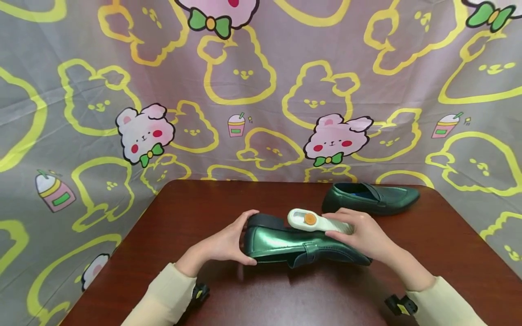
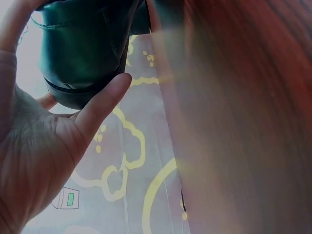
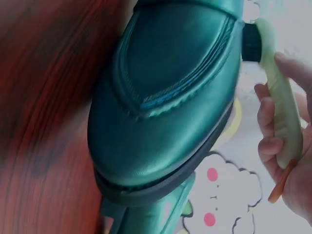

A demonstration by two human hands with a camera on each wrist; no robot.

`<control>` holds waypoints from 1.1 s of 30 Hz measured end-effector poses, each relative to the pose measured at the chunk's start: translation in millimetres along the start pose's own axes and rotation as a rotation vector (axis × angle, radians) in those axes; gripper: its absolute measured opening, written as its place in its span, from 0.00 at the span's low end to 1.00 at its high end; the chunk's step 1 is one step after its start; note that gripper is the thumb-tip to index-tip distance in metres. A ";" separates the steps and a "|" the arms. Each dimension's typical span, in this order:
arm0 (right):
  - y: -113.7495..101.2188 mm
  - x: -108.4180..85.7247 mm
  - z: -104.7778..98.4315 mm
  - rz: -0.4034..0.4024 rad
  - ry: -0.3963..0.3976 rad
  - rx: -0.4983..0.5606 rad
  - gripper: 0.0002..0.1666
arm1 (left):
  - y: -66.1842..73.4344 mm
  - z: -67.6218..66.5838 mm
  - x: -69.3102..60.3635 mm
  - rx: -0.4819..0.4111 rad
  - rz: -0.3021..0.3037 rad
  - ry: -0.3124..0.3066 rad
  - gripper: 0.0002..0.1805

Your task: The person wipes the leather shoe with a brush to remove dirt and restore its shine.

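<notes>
A shiny green loafer [image 1: 277, 244] is held on its side above the table, its dark sole and heel block [image 1: 265, 222] turned away from me. My left hand [image 1: 220, 242] grips it at the heel end, thumb near the opening; the left wrist view shows the thumb against the back of the loafer [image 2: 80, 53]. In my right hand [image 1: 364, 231] is a long white tool [image 1: 302, 220] with a round orange button, held along the sole side. The right wrist view shows fingers wrapped round the white tool [image 3: 282, 107], an orange strap at its end. Its working face is hidden.
A second green loafer [image 1: 391, 199] stands upright at the back right of the brown table [image 1: 204, 199]. Behind the table hangs a grey curtain [image 1: 277, 136] with cartoon prints. Part of the green loafer at the back also shows below the toe in the right wrist view.
</notes>
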State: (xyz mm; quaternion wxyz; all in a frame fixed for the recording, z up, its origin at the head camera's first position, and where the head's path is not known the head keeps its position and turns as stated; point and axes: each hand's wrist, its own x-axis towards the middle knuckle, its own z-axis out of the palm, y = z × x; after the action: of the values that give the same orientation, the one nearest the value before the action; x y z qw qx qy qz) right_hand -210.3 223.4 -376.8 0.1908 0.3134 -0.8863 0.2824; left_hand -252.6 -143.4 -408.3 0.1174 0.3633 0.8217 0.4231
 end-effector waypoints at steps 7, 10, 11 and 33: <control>-19.9 -14.5 0.5 -0.200 -0.083 0.112 0.23 | -1.2 -0.8 -0.1 0.001 -0.009 -0.007 0.64; -21.8 -14.9 1.1 -0.214 -0.113 0.093 0.23 | -0.4 -1.2 -0.2 -0.003 -0.014 -0.008 0.64; -20.9 -14.3 0.9 -0.203 -0.108 0.082 0.23 | -0.2 -1.3 -0.3 -0.003 -0.016 -0.008 0.63; -20.5 -19.7 -8.1 -0.212 -0.118 0.053 0.22 | 0.3 -0.8 0.6 -0.008 0.005 -0.015 0.64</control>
State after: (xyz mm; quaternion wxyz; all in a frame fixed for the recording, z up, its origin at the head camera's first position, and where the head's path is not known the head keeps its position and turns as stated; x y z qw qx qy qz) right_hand -181.0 224.0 -373.0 0.1589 0.4265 -0.8501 0.2648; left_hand -253.3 -143.4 -407.5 0.1242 0.3682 0.8181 0.4240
